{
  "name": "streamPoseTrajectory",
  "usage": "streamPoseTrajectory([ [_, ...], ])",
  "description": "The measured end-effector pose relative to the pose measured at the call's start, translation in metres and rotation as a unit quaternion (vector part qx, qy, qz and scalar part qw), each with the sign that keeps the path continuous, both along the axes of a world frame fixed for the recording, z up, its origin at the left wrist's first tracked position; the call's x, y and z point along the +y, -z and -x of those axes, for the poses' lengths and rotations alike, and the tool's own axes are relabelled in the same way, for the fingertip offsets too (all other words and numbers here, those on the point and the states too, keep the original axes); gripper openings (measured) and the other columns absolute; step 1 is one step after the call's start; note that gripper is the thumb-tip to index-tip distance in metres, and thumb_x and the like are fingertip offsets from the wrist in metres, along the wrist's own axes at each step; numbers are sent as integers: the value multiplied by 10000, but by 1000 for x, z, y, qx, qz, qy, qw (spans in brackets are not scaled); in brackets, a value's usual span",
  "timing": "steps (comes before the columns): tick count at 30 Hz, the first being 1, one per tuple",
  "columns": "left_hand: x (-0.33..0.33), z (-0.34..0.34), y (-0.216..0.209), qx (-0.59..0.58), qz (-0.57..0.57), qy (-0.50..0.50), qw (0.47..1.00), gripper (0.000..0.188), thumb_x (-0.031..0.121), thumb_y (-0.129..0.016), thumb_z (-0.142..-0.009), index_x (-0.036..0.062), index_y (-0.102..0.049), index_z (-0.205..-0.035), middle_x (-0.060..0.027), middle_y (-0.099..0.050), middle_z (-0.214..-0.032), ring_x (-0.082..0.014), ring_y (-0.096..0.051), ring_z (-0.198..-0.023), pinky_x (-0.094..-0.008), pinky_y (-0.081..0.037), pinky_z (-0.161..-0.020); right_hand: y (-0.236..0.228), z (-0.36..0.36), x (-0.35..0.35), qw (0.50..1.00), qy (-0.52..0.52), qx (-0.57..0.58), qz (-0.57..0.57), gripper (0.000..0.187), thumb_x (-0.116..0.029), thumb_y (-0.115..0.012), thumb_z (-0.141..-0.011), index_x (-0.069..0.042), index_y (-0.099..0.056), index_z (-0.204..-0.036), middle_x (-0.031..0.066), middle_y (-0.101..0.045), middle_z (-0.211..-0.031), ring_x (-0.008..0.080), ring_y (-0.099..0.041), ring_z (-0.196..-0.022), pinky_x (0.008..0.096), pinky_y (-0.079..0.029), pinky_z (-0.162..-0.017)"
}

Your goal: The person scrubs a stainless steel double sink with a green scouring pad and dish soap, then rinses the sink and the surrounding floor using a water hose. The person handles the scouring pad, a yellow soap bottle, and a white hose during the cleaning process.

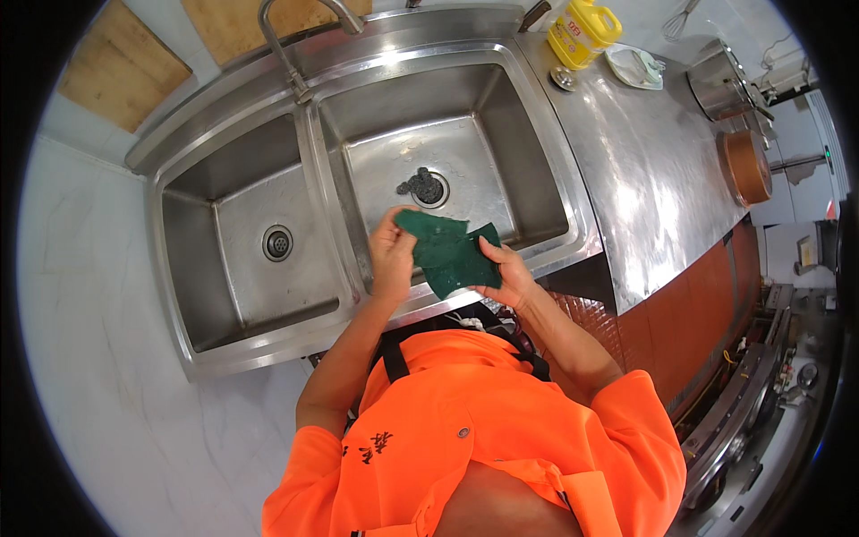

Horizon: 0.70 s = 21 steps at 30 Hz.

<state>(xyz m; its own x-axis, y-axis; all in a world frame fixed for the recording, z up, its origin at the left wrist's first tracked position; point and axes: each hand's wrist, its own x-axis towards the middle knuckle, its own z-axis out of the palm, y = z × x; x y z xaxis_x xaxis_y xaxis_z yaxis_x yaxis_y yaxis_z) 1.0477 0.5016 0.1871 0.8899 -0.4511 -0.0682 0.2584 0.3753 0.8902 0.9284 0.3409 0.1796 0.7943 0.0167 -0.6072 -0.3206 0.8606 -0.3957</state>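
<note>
Two green scouring pads overlap in front of me, above the near edge of the sink's right basin. My left hand (392,254) pinches the upper scouring pad (431,226) at its left end. The lower scouring pad (452,271) is gripped at its right side by my right hand (510,276), thumb on top. Where the pads overlap, I cannot tell whether they are joined. Beyond them, a grey steel wool scourer (420,183) lies partly over the drain of the right basin (376,161).
A left basin (255,295) adjoins, with a curved faucet (300,85) behind the divider. On the steel counter (640,192) at right stand a yellow jug (582,36), a white plate (633,67), a steel pot (718,82) and a copper-coloured pot (747,168). Wooden boards (125,64) lean behind.
</note>
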Motion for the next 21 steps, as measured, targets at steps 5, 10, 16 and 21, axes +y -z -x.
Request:
streamPoseTrajectory([
  [5,23,-17,2,58,-58,-28,996,89,82,-517,-913,28,-569,-962,-42,-616,-744,-79,-542,-622,-221,-428,-545,16,9,-17,989,23,84,122,367,-383,-597,-868,-78,-576,-1070,67,-647,-934,197,-659,-765,328,-561,-546],
  [10,49,-11,27,97,-156,-21,983,115,142,-542,-883,32,-576,-880,-66,-588,-659,-87,-454,-467,-230,-339,-427,-2,-6,-49,991,78,71,83,316,-281,-579,-890,-10,-563,-1051,128,-642,-940,273,-654,-802,429,-566,-619],
  [16,76,2,54,-308,-485,-44,817,137,135,-582,-846,20,-584,-920,-192,-607,-714,-346,-608,-636,-371,-443,-549,-12,-57,-126,969,39,56,236,265,-209,-615,-862,0,-557,-1014,121,-640,-902,264,-653,-770,428,-568,-621],
  [21,80,20,75,-322,-519,-108,784,131,117,-585,-834,16,-588,-918,-207,-605,-736,-380,-598,-654,-391,-446,-563,-19,-125,-221,986,82,-7,142,327,-271,-560,-893,-33,-525,-1113,146,-618,-1058,310,-628,-943,493,-550,-736],
])
